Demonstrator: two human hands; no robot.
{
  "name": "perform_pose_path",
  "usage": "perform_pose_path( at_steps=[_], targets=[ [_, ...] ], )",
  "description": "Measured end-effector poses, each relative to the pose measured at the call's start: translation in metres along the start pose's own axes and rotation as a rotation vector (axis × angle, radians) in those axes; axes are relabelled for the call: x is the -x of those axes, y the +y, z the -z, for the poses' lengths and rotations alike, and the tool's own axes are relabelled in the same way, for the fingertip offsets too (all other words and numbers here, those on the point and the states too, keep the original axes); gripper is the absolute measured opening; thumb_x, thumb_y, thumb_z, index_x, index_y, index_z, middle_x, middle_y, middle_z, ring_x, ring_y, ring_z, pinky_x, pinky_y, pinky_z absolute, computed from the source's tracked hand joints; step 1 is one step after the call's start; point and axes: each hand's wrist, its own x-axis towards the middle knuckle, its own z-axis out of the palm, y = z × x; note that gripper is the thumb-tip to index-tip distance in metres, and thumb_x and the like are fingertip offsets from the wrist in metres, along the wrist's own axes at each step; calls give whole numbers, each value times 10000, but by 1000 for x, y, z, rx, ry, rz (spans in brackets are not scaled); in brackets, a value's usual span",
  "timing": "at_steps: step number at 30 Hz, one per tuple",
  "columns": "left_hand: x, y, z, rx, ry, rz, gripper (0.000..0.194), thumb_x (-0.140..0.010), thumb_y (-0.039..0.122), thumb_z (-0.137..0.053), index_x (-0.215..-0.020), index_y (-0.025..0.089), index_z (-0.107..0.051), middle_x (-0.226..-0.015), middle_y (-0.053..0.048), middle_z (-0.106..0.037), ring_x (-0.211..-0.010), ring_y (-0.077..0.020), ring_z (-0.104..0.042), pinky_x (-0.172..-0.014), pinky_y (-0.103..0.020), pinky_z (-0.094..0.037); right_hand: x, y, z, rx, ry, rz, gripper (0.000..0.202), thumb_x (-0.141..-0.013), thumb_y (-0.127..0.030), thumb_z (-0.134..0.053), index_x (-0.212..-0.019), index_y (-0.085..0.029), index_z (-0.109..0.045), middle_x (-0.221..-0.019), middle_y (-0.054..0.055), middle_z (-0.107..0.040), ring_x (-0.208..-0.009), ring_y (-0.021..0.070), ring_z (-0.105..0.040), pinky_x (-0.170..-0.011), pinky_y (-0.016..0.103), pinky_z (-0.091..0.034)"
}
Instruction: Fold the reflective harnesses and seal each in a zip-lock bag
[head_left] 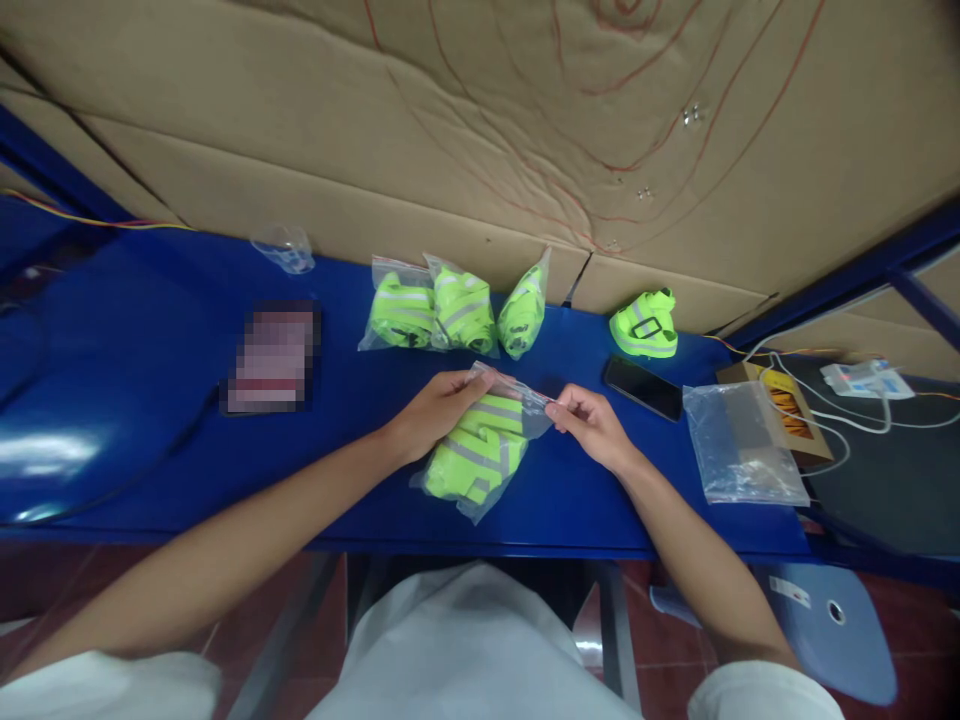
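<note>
blue table (150, 440), cardboard wall (450, 120), red tile floor (300, 600)

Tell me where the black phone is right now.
In the head view the black phone lies flat on the blue table, to the right of the right hand, just below the unbagged folded yellow vest and left of the empty clear bags.

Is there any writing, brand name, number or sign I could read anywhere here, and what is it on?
No text here can be read.
Pixelated card on the blue table: blurred out, unreadable.
Small cardboard box: orange and black print, too small to read.
White device at the far right: coloured marks, too small to read.
Sticker on the blue stool: too small to read.
Phone: dark screen, nothing showing.
Bagged vest held by both hands: no print visible.
</note>
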Motion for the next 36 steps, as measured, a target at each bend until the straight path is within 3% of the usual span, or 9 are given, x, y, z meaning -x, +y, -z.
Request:
perform_pose_path(
  at_steps=[5,18,26,32,36],
  targets=[
    [3,1,-5,-49,13,20,519,-868,611,-709,-1103,156,-790,-1053,-103,-781,-924,-219,-706,-833,-295,-554,2,-1,-1,48,-28,58,408,-905,-602,-677,-895,-195,-667,-740,1,-640,-638,117,-536,-607,251,-427],
    [-2,-14,-14,-127,18,-40,563,-882,635,-668,-1188,169,-749,-1144,-91,-764,-1074,-252,-682,-943,-325,-508,2,-1,-9,100,-8,42,418,-923,-599,-654,-832,-194,-604,-678,-30,-518,-584,102,-422,-547,246,-330],
    [1,-13,-16,-254,-29,-47,618,-912,659,-594,-1290,184,-704,-1215,-80,-736,-1138,-255,-649,-967,-323,-478,4,-9,-9,54,-34,42,413,-888,-591,-704,-810,-196,-614,-687,-21,-563,-591,107,-456,-560,242,-379],
    [2,-19,-12,-260,-236,24,628,-889,672,-625,-1273,181,-700,-1147,-80,-755,-1007,-231,-694,-870,-301,-514,5,-11,0,-124,-260,-158,405,-888,-581,-710,-886,-177,-698,-709,-8,-621,-585,100,-521,-538,221,-420],
    [2,-24,-10,-332,-316,7,563,-931,648,-584,-1247,194,-695,-1122,-67,-751,-983,-213,-688,-871,-296,-507,6,-9,2,-181,-362,-196,347,-832,-482,-809,-940,-162,-731,-711,-4,-651,-563,87,-530,-508,206,-424]
  ],
)
